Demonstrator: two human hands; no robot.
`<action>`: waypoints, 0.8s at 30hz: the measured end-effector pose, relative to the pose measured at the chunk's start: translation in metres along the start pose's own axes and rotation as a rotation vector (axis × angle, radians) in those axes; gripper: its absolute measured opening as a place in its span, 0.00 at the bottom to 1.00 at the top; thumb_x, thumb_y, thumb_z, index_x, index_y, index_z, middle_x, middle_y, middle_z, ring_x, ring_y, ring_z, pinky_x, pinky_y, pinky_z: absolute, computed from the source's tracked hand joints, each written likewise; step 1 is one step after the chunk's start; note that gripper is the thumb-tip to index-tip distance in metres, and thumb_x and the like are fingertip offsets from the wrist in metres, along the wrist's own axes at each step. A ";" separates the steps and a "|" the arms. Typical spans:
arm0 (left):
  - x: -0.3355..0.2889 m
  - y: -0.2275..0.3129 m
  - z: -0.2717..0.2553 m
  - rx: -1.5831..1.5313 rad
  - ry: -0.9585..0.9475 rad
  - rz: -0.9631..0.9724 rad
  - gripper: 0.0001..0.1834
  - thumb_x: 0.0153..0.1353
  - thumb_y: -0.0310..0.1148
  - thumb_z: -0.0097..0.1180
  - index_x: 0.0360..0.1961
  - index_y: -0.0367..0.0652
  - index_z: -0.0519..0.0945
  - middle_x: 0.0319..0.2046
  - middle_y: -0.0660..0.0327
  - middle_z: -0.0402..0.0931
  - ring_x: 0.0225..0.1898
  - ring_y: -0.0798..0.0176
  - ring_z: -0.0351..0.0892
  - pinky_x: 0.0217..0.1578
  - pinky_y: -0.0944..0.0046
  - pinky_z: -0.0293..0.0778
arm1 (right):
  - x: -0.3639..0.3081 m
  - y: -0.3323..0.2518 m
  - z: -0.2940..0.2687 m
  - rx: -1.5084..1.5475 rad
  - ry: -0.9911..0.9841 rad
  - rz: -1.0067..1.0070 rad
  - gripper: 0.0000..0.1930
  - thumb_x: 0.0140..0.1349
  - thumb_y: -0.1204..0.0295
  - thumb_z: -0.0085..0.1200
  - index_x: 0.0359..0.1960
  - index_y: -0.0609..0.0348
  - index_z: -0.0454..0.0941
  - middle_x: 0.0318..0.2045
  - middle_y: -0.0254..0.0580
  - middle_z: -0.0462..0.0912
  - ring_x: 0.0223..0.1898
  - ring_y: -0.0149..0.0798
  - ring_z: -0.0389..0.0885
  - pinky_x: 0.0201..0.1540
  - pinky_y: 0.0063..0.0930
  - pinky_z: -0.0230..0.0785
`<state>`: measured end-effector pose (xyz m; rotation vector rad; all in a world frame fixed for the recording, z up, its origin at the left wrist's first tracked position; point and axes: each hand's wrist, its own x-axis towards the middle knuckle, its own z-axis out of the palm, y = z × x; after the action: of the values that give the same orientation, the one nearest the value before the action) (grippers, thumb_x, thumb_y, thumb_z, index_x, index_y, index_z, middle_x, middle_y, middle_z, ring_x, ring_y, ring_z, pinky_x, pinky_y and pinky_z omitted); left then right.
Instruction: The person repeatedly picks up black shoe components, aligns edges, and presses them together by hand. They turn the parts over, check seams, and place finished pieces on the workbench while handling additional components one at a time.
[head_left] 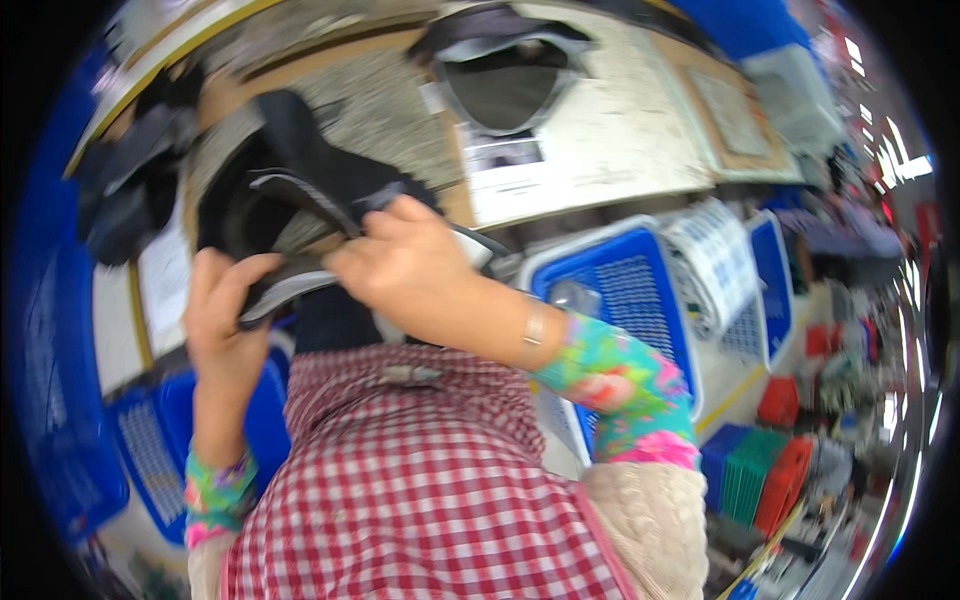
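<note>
In front of my body I hold a black fabric piece [345, 180], curved and padded, with a thin light grey edge; it resembles a shoe upper. My left hand [225, 305] is closed, pinching the near left end of its band between thumb and fingers. My right hand [405, 260] is closed on the same band farther right, knuckles up, its fingertips partly hidden. Motion blurs both the piece and the hands. Beyond it on the table lies a similar black piece [505, 85] with a grey rim. More dark pieces [135, 185] are heaped at the left.
The worktable [620, 120] has a white surface with a printed paper sheet [505, 180] on it. Blue plastic baskets stand near me, one right [620, 280] and one left [150, 450]. Past the right basket is a white roll [710, 265]. Coloured crates [755, 475] stand lower right.
</note>
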<state>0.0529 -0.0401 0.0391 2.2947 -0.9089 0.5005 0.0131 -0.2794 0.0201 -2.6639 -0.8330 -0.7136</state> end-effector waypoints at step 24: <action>0.066 0.082 -0.017 -0.445 -0.798 0.327 0.22 0.64 0.34 0.67 0.58 0.41 0.79 0.53 0.53 0.80 0.52 0.49 0.82 0.55 0.53 0.77 | 0.053 0.067 0.022 1.526 0.497 0.791 0.08 0.66 0.68 0.69 0.38 0.59 0.85 0.34 0.34 0.88 0.31 0.29 0.85 0.34 0.23 0.76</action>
<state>0.0380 -0.1080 0.1197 1.9163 -1.5917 -0.5074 0.0989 -0.3003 0.0223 -1.1277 0.0036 -0.2472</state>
